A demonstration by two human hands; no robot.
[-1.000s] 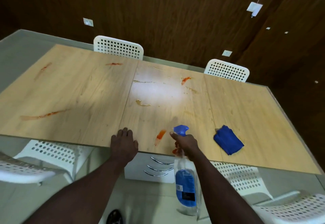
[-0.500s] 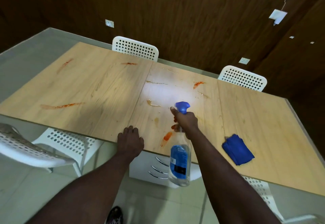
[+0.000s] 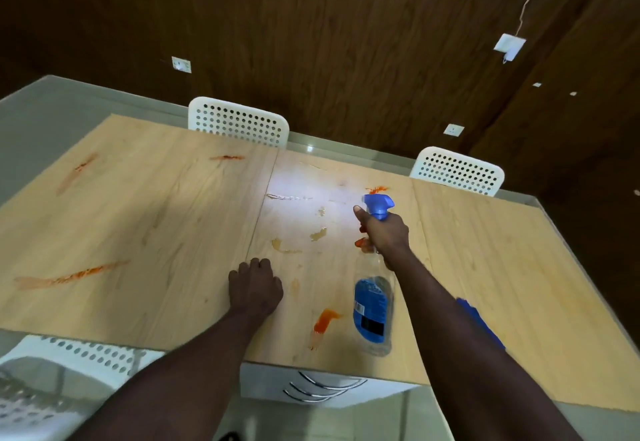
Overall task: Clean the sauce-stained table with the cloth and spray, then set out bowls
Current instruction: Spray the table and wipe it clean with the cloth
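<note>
A light wooden table carries several orange-red sauce streaks, among them one near the front edge and a long one at the left. My right hand grips the neck of a clear spray bottle with a blue label; its blue nozzle points away over the table's middle. My left hand rests knuckles-up on the tabletop, holding nothing. The blue cloth lies on the table at the right, mostly hidden behind my right forearm.
Two white perforated chairs stand at the far side, another at the near left. A white drawer unit sits under the front edge. Dark wood panelling rises behind.
My right hand has carried the spray bottle forward over the table's middle. My left hand has slid from the front edge further onto the tabletop. The view has shifted closer.
</note>
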